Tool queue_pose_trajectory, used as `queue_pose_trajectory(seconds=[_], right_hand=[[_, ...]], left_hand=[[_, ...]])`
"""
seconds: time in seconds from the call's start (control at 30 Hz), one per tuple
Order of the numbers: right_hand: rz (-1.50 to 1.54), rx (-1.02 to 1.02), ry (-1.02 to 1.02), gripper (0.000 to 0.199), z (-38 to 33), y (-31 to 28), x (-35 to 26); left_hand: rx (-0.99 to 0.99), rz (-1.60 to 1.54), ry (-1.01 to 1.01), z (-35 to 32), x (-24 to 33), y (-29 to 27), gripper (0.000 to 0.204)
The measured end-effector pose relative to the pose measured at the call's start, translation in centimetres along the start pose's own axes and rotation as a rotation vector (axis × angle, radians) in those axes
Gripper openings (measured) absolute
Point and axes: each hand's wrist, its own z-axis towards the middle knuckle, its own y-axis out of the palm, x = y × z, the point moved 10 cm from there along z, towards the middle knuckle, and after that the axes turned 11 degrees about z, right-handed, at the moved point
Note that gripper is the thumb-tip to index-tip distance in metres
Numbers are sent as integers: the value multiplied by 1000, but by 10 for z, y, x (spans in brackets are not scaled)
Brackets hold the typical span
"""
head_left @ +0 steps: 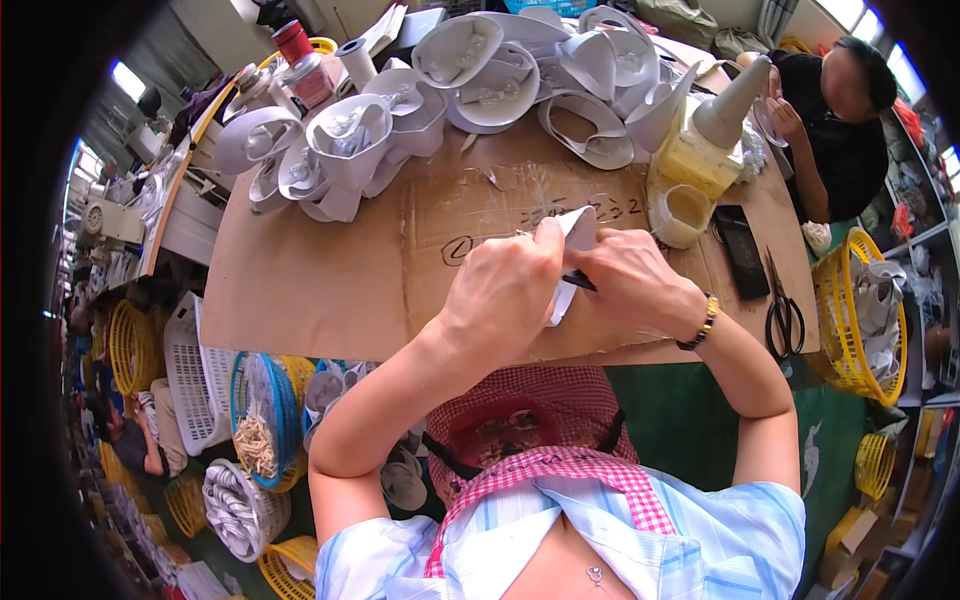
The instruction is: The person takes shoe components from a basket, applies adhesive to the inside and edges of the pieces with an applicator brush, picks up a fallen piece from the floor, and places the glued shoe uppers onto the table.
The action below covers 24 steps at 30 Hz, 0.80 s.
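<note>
Pinched from both sides, white piece (578,232) folded between left hand (500,290) and right hand (632,282), dark tool tip barely showing, over mid-cardboard (320,290) just short of the glue jar (683,215); likely to smear or crease crooked if fingers slide.

Only one view on my end, the head cam, sitting high on the wearer's head and looking nearly straight down, so the wearer's own chest and apron fill the bottom edge. It's close in: the cardboard-covered table (300,290) takes up the middle, its near edge just above the lap, far edge up top. Fisheye bends everything near the rim, and a black ring eats the corners. No second view to compare.
</note>
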Motion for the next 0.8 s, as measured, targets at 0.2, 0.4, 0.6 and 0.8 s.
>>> queue_pose_trajectory(seconds=[0.2,0.4,0.6,0.8], right_hand=[[-412,178,-198,7,16,26,-2],[-387,251,-204,5,-11,12,14],[-290,209,-171,8,-32,19,33],[-251,224,-148,16,-30,17,33]], left_hand=[[57,-8,-16,13,-11,11,15],[34,-31,-95,13,-35,55,16],[87,-20,-120,6,-36,66,42],[-23,202,136,12,-4,75,46]])
